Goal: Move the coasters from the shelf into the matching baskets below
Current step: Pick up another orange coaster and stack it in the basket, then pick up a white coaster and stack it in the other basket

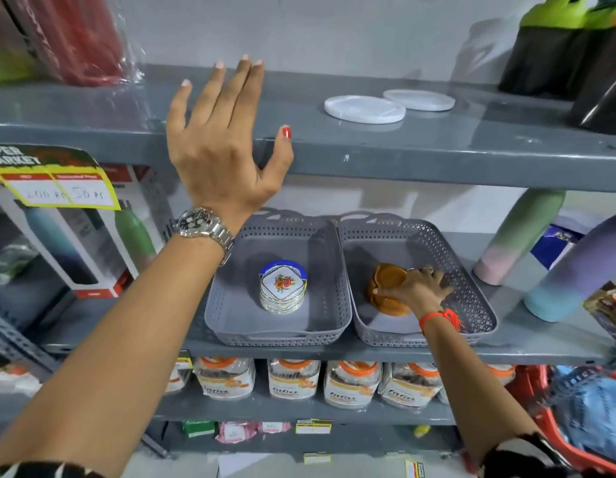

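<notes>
Fingers [227, 88] of my left hand [220, 146] are spread wide, raised in front of the grey metal upper shelf [437, 157]. They hold nothing, and I cannot tell if the palm touches the shelf edge. My right hand [417, 288] reaches down into the right grey plastic basket [479, 305], with its fingers curled around the stack of brown round coasters [385, 281]. That hand hides part of the stack, so I cannot count the brown ones.

I see two grey baskets side by side on the lower shelf [541, 343], touching each other. In the left grey plastic basket [230, 305] sits one stack of white square coasters with a flower picture [282, 288]. How many are in that stack is hard to make out.

Two flat white round coasters [365, 108] lie on the upper shelf, to the right of my left hand. One overlaps the other a little.
</notes>
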### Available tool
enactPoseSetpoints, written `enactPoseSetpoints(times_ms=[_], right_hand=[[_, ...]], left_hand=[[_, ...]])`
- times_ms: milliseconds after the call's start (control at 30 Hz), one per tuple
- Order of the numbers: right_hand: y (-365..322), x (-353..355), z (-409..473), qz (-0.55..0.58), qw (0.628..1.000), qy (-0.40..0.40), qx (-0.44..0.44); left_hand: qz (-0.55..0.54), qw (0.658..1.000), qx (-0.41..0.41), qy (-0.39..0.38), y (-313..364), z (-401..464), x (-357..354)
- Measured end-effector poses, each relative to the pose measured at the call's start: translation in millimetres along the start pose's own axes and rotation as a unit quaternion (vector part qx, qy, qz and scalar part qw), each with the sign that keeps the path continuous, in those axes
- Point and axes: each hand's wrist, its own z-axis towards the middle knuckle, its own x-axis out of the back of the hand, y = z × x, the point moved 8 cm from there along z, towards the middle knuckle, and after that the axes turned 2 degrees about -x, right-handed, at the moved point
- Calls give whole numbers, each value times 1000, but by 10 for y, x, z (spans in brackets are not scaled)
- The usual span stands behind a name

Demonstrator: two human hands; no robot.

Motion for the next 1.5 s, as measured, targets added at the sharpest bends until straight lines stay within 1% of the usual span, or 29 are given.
enactPoseSetpoints(times_ms=[133, 200, 267, 333, 367, 400, 433, 467, 500, 533, 567, 600, 633, 667, 700, 767, 833, 867, 900, 967, 1033, 1100, 1200, 1300, 1367, 1400, 1433, 1500], right_hand=[[-12, -36, -43, -36, 999, -21, 8], [-18, 8, -96, -16, 1000, -12, 12], [-66, 161, -212, 35, 998, 35, 30], [-135, 434, -431, 102, 986, 117, 55], [-168, 612, -578, 136, 973, 169, 74], [-208, 779, -741, 170, 955, 220, 98], [-235, 982, -942, 209, 929, 277, 127], [-245, 1175, -1157, 261, 892, 333, 158], [-233, 1378, -1391, 325, 842, 386, 191], [-194, 1611, -1652, 387, 777, 441, 228], [-158, 1827, -1909, 425, 717, 487, 262], [-153, 2021, -2120, 432, 676, 522, 289], [-179, 2223, -2283, 421, 658, 544, 307], [-231, 2403, -2375, 404, 662, 551, 309], [-307, 2590, -2405, 384, 683, 545, 300], [-536, 2854, -2252, 318, 760, 498, 272], [-796, 2979, -1965, 239, 838, 417, 258], [-906, 2991, -1814, 210, 870, 369, 252], [-1004, 2991, -1683, 179, 894, 331, 245], [-1152, 2963, -1474, 118, 922, 285, 234], [-1240, 2923, -1330, 87, 939, 248, 222], [-1278, 2888, -1258, 67, 951, 220, 205], [-1308, 2883, -1239, 70, 957, 198, 200], [-1307, 2918, -1280, 88, 953, 211, 198], [-1312, 2987, -1379, 107, 937, 262, 206], [-1318, 3040, -1471, 116, 921, 302, 217], [-1313, 3104, -1590, 127, 899, 352, 228], [-1255, 3235, -1878, 156, 843, 455, 241]], left_hand=[[5, 1000, 1, 2, 8, -4, 1], [5, 1000, -1, 2, 3, 2, 8], [4, 1000, -1, 0, 5, 6, 4], [0, 1000, 1, -6, 10, 7, -1], [-2, 1000, 0, -8, 16, 17, 4], [-3, 1000, 0, -10, 16, 14, 8], [-5, 1000, 0, -12, 19, 26, 15], [-8, 1000, 0, -14, 15, 28, 18], [-13, 1000, 1, -17, 11, 21, 22], [-19, 1000, 0, -15, 16, 33, 30], [-23, 1000, 1, -18, 18, 29, 33], [-28, 999, 4, -20, 17, 24, 36], [-33, 999, 3, -23, 23, 30, 39], [-38, 999, 5, -26, 20, 19, 38], [-41, 999, 7, -29, 26, 32, 41], [-41, 998, 10, -37, 26, 38, 35], [-41, 998, 11, -42, 29, 42, 43], [-42, 998, 10, -45, 29, 41, 45], [-43, 998, 11, -50, 27, 46, 45], [-41, 997, 15, -59, 25, 46, 42], [-37, 997, 23, -67, 22, 54, 46], [-36, 996, 28, -75, 29, 63, 49], [-41, 995, 28, -84, 33, 74, 68], [-44, 994, 39, -95, 27, 71, 67], [-43, 994, 44, -96, 23, 68, 63], [-42, 994, 45, -94, 20, 70, 64], [-42, 994, 45, -91, 18, 72, 68], [-43, 994, 44, -85, 18, 75, 75]])
